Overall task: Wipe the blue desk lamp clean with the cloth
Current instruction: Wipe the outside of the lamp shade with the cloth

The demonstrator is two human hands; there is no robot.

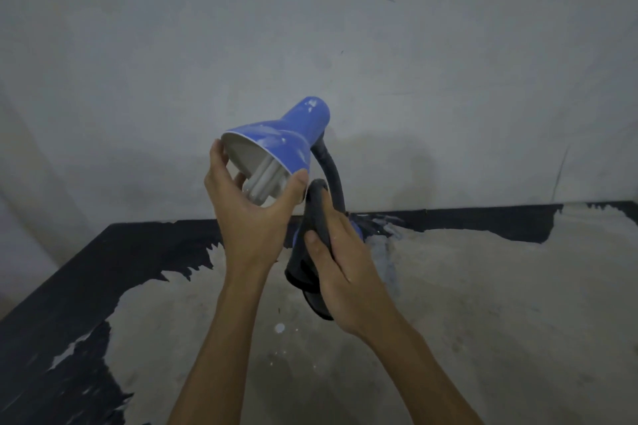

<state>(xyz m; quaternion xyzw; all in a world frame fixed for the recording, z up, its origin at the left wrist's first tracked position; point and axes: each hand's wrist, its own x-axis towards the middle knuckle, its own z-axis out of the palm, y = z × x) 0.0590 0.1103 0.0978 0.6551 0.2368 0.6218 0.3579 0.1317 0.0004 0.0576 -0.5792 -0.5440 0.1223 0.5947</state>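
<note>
The surface (483,304) is worn: a pale, scraped middle with black coating left along the left and far edges, and white flecks near the centre. It stands against a bare grey wall (310,28).

Both forearms reach forward from the bottom of the view. The left hand (252,207) is raised, palm toward the lamp shade (276,145) of the blue desk lamp (297,134). Its fingers are spread wide around the shade's open rim, thumb on the lower right edge, fingertips on the upper left edge. The shade is tilted, its opening facing down-left, bulb tubes (266,179) visible inside; white smears mark its blue outside.

The right hand (341,272) sits lower, fingers curled around a dark cloth (310,245), held just beside the black flexible neck (331,172), above the lamp base.
</note>
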